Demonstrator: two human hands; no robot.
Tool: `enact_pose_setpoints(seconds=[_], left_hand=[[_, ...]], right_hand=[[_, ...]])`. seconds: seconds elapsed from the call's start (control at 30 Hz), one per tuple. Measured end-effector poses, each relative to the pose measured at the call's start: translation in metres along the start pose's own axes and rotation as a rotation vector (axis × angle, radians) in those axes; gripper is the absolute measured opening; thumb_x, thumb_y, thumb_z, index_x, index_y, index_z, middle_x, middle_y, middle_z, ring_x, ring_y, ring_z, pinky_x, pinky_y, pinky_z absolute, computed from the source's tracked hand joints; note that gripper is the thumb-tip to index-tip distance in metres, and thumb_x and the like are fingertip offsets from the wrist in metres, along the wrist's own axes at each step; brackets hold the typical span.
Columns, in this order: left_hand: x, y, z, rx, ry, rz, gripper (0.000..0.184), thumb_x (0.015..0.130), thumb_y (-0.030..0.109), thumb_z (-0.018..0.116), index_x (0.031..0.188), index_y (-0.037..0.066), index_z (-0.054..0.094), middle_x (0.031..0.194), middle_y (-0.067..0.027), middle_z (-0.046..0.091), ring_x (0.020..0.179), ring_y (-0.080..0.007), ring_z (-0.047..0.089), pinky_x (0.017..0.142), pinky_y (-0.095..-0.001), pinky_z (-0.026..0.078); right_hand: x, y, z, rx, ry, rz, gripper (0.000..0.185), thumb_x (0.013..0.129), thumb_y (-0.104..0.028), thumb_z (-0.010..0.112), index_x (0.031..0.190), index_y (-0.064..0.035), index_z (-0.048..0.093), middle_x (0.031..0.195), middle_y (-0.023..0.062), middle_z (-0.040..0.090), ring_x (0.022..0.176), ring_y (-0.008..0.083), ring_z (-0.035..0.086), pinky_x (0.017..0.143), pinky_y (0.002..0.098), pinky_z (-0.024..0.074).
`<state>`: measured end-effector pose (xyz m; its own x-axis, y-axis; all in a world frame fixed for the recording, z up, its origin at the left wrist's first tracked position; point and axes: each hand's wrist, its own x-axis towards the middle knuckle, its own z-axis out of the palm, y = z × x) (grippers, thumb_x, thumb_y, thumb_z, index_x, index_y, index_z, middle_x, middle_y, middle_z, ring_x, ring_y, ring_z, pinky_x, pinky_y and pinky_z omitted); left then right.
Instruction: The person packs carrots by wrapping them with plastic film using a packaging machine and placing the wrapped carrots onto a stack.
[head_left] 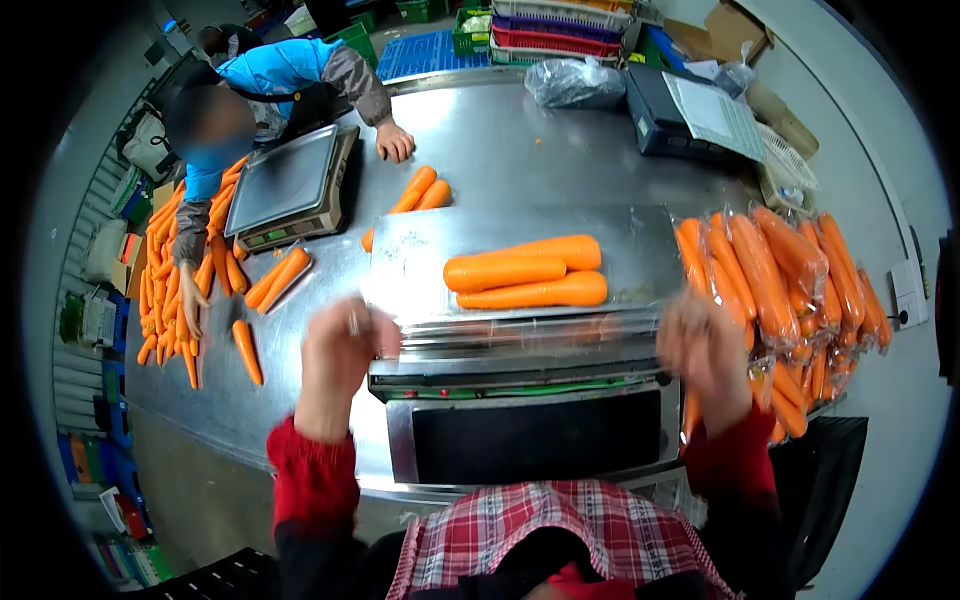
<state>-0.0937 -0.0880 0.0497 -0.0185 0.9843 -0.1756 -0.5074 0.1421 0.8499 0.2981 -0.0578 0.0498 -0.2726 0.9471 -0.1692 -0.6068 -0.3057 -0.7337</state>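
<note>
Three carrots (525, 272) lie side by side on the metal top of a wrapping machine (420, 240) in front of me. A sheet of clear plastic film (525, 335) stretches across the machine's near edge, just below the carrots. My left hand (343, 345) is closed on the film's left end, and my right hand (703, 345) is closed on its right end. Both hands are blurred by motion. Under the film runs the machine's front, with a black panel (540, 437) lower down.
Wrapped carrots (790, 280) are piled at the right. A co-worker (280, 80) reaches over loose carrots (165, 290) at the left, beside a scale (285, 185). More carrots (412, 200) lie behind the machine. A second scale (675, 120) and a plastic bag (573, 83) stand at the back.
</note>
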Motion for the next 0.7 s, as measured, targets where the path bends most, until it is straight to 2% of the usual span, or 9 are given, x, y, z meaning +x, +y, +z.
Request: enact_pose_setpoints(seconds=[0.1,0.17,0.27,0.33,0.43,0.5,0.57,0.6,0.7], left_hand=[[0.102,0.000,0.037,0.016,0.111,0.362,0.028,0.094,0.018,0.051,0.075,0.001,0.062,0.081,-0.0177,0.068,0.075,-0.0267,0.065,0.078,-0.0384,0.052],[0.162,-0.054,-0.018,0.673,0.072,0.399,0.028,0.093,0.019,0.055,0.076,0.000,0.066,0.091,-0.0185,0.069,0.077,-0.0300,0.066,0.080,-0.0393,0.051],[0.157,-0.088,-0.012,1.167,0.206,0.082,0.022,0.089,0.018,0.060,0.079,0.001,0.069,0.096,-0.0161,0.067,0.082,-0.0308,0.064,0.080,-0.0372,0.050],[0.145,-0.099,-0.025,1.219,0.020,0.531,0.017,0.086,0.016,0.063,0.090,0.001,0.071,0.094,-0.0123,0.066,0.095,-0.0228,0.061,0.080,-0.0298,0.048],[0.135,-0.067,-0.017,1.691,-0.104,0.393,0.026,0.087,0.027,0.056,0.089,0.007,0.073,0.102,-0.0119,0.066,0.093,-0.0314,0.060,0.085,-0.0376,0.047],[0.123,-0.056,-0.025,1.436,-0.248,0.451,0.029,0.092,0.029,0.054,0.091,0.004,0.069,0.089,-0.0093,0.067,0.083,-0.0252,0.059,0.080,-0.0360,0.046],[0.114,-0.055,-0.033,1.081,-0.222,0.074,0.029,0.096,0.029,0.052,0.090,0.003,0.063,0.078,-0.0029,0.061,0.068,-0.0139,0.055,0.066,-0.0290,0.046],[0.109,-0.053,-0.030,1.096,-0.236,0.076,0.029,0.096,0.029,0.052,0.090,0.003,0.063,0.078,-0.0029,0.061,0.068,-0.0139,0.055,0.066,-0.0290,0.046],[0.087,-0.049,-0.017,0.871,-0.158,-0.054,0.025,0.097,0.026,0.053,0.088,0.003,0.058,0.071,0.0018,0.053,0.059,-0.0058,0.046,0.054,-0.0228,0.041]], right_hand=[[0.105,-0.008,0.038,0.155,0.229,-0.316,0.024,0.090,-0.020,0.053,0.083,0.0021,0.058,0.096,0.0199,0.066,0.082,0.0267,0.066,0.066,0.0337,0.0548],[0.165,0.043,-0.020,-0.273,0.254,-0.444,0.026,0.091,-0.021,0.054,0.088,0.0044,0.060,0.106,0.0241,0.064,0.095,0.0309,0.065,0.078,0.0370,0.0540],[0.180,0.071,-0.058,-0.578,0.341,-0.176,0.031,0.090,-0.023,0.056,0.094,0.0071,0.064,0.118,0.0241,0.060,0.111,0.0321,0.058,0.092,0.0394,0.0474],[0.164,0.081,-0.059,-1.287,0.234,-0.429,0.033,0.090,-0.024,0.056,0.099,0.0062,0.066,0.123,0.0214,0.058,0.119,0.0315,0.053,0.100,0.0383,0.0411],[0.162,0.053,-0.063,-1.334,0.026,-0.229,0.029,0.090,-0.024,0.057,0.099,0.0003,0.069,0.126,0.0190,0.057,0.121,0.0313,0.052,0.101,0.0351,0.0401],[0.157,0.038,-0.058,-1.382,-0.053,-0.272,0.031,0.093,-0.027,0.054,0.111,-0.0054,0.066,0.127,0.0173,0.056,0.110,0.0264,0.058,0.090,0.0335,0.0471],[0.139,0.015,-0.037,-1.001,-0.190,0.262,0.033,0.098,-0.028,0.048,0.124,-0.0097,0.057,0.115,0.0097,0.060,0.091,0.0156,0.062,0.079,0.0312,0.0498],[0.133,0.018,-0.036,-0.986,-0.224,0.233,0.038,0.101,-0.033,0.041,0.134,-0.0151,0.048,0.106,0.0057,0.061,0.070,0.0102,0.060,0.059,0.0244,0.0509],[0.111,0.003,-0.013,-1.145,-0.240,0.310,0.040,0.102,-0.036,0.035,0.133,-0.0136,0.048,0.102,0.0050,0.062,0.061,0.0106,0.059,0.048,0.0216,0.0501]])
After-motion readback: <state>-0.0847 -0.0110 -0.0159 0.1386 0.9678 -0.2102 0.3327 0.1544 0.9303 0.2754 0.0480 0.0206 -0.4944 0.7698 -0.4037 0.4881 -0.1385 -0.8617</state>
